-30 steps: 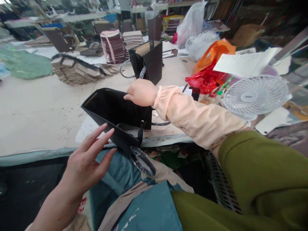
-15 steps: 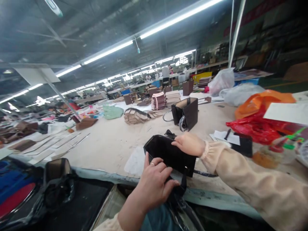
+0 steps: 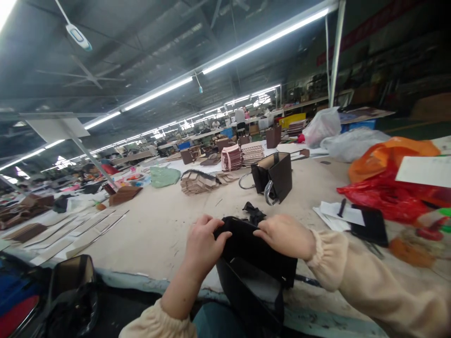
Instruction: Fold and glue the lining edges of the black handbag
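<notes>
A black bag (image 3: 260, 281) stands open at the table's front edge, its mouth facing me. My left hand (image 3: 207, 239) pinches the upper left corner of its rim between thumb and fingers. On the top edge, farther right, my right hand (image 3: 287, 234) grips the rim with its fingers closed. Just behind the bag lies a small bunch of black material (image 3: 253, 212). A second dark bag (image 3: 278, 176) with a wrapped handle stands upright farther back on the table.
Stacked pieces (image 3: 199, 182) and a green plastic bag (image 3: 165, 176) lie beyond. To the right are a red plastic bag (image 3: 382, 195), papers (image 3: 341, 213) and a black flat item (image 3: 371, 225). Flat strips (image 3: 82, 232) lie left. Another bag (image 3: 72, 277) sits below, front left.
My left hand has moved up from the bag's near side to its upper left rim. The right hand stays on the top edge. The near side now hangs lower, and the view has shifted slightly.
</notes>
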Motion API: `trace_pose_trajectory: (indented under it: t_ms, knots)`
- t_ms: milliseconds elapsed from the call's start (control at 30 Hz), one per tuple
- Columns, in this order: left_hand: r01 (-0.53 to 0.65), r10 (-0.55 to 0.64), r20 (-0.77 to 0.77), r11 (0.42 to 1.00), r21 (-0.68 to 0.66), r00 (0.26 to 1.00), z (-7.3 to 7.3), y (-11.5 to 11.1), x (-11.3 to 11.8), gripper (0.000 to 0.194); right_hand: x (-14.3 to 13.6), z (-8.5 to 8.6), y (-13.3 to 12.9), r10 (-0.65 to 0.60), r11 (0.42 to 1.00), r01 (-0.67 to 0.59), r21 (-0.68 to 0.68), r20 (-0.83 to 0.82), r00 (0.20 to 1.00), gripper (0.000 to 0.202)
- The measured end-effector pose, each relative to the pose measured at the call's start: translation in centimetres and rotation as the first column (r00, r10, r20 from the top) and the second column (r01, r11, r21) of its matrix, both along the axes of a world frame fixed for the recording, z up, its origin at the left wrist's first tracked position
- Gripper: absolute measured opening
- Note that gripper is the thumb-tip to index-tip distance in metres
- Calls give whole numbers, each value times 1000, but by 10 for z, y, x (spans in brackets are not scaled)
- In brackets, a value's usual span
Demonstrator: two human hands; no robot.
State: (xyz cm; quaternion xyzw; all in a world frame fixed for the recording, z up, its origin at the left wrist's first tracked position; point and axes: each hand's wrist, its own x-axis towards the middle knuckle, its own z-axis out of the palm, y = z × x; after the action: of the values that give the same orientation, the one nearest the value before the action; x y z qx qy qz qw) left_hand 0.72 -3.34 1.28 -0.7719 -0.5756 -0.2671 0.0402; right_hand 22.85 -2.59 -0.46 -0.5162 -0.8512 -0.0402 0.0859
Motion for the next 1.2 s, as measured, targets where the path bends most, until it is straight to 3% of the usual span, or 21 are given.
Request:
trace_pose_trajectory:
  t_ms: [167, 467, 667, 800, 900, 1033, 1200]
  knots:
    - [-10, 9, -22, 999, -42, 1000, -9, 25, 6, 12, 4, -2, 2, 22, 1000, -22, 2, -13, 1000, 44]
    - [-14, 3, -63, 984, -177, 998, -7, 30, 8, 8, 3, 1, 3, 34, 999, -34, -12, -18, 999, 40]
    - [13, -22, -53, 986, -168, 998, -10, 31, 5, 16, -2, 4, -8, -91, 995, 92, 33, -32, 995, 38]
    - [12, -19, -50, 989, -150, 999, -13, 31, 6, 18, -17, 4, -19, -164, 970, 184, 157, -132, 978, 29]
    - [6, -19, -80, 989, -151, 997, -14, 32, 6, 18, -37, 2, -22, -148, 973, 175, 150, -176, 973, 32]
    - [19, -37, -111, 987, -160, 993, -16, 31, 4, 18, -57, -2, -15, -148, 974, 181, 136, -220, 964, 33]
    - [-7, -18, -163, 988, -153, 986, -17, 29, 3, 18, -60, -9, 3, -151, 973, 187, 137, -238, 959, 20]
